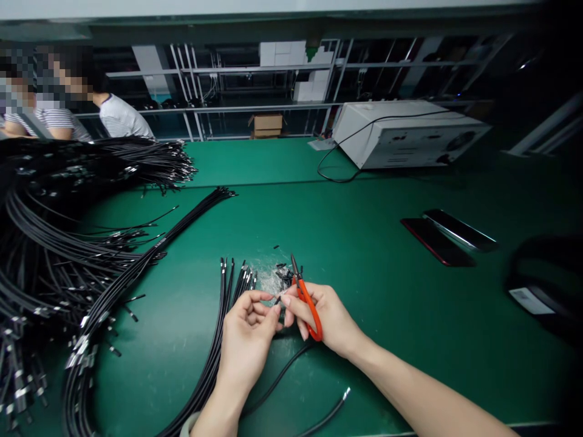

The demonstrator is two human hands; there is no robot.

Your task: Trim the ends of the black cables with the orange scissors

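Observation:
My left hand (248,331) pinches the dark end of a black cable (285,370), whose length trails down toward the table's front edge. Close against it, my right hand (319,312) has thumb and fingers at the same cable end and also carries orange-handled scissors (314,312), their blades pointing up and away. Just beyond the fingers lies a small heap of black offcuts (285,276) and clear scraps (268,282). Left of my left hand, a bundle of black cables (218,340) lies with its tips pointing away from me. Fingers hide part of the cable end.
A large pile of black cables (40,243) covers the left side of the green table (355,230). Two dark phone-like slabs (437,243) lie at right, near a black object with a white label (531,300). A white metal box (405,136) stands behind. Other people (121,118) sit at far left.

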